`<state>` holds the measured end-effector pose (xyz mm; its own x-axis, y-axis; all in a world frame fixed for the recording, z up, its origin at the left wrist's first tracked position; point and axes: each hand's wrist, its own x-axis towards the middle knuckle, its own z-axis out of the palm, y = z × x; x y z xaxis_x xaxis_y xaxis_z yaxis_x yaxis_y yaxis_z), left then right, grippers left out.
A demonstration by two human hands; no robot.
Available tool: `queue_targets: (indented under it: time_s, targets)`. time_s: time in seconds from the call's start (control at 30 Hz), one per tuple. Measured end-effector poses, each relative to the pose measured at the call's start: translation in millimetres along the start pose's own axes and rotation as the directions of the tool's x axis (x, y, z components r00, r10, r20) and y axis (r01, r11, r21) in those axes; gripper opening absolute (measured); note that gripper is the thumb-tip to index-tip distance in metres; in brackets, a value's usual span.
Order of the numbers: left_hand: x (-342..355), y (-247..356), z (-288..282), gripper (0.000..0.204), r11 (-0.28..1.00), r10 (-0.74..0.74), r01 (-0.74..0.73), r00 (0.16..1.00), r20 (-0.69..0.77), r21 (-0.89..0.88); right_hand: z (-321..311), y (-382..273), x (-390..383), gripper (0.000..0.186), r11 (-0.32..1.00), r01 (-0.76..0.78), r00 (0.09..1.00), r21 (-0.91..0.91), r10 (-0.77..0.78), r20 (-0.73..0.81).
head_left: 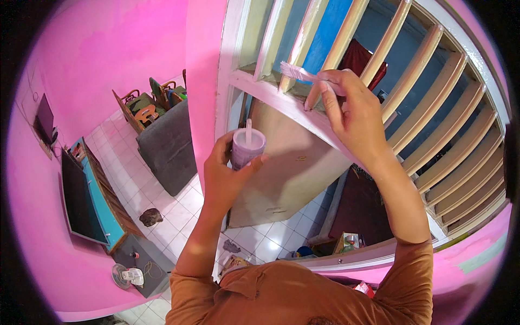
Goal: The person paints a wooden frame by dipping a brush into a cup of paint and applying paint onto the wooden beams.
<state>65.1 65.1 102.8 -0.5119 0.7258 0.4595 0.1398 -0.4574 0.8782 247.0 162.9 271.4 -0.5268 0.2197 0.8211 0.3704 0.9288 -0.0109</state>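
Observation:
My left hand (225,170) is wrapped round a small cup (246,157) streaked with pale lilac paint. A light stick (249,131) stands up in the cup, leaning on its inside. Higher and to the right, my right hand (352,105) grips a paintbrush (306,76), its paint-coated bristles pointing left. The bristles are close to the slats (297,46) and just above the white-lilac rail (281,97) of the window frame; whether they touch cannot be made out. Some slats look cream, and the frame's left part is whiter.
Below the rail is a beige door (292,157) with a handle plate. To the left stand a grey sofa back (168,143), wooden chairs (146,114), a television (81,197) and a fan (123,276). A dark cloth (151,217) lies on the white tiles.

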Motion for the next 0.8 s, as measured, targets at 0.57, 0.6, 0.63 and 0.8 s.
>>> queue_targets:
  time_s: [0.57,0.6,0.63,0.8]
  targets:
    - [-64,-22,-18,0.071,0.992,-0.118,0.120,0.992,0.042,-0.029,4,-2,26,0.019,0.930,0.203,0.979,-0.306,-0.183,0.091]
    - [-66,-23,-17,0.071,0.990,-0.134,0.136,0.990,0.051,-0.033,-1,1,36,0.019,0.930,0.207,0.978,-0.304,-0.186,0.097]
    - [-68,-23,-19,0.071,0.989,-0.139,0.141,0.989,0.043,-0.035,-6,0,49,0.019,0.913,0.220,0.976,-0.343,-0.209,0.067]
    - [-73,-27,-23,0.071,0.991,-0.137,0.137,0.986,0.093,0.001,-26,-37,105,0.022,0.872,0.132,0.991,-0.471,-0.134,0.028]
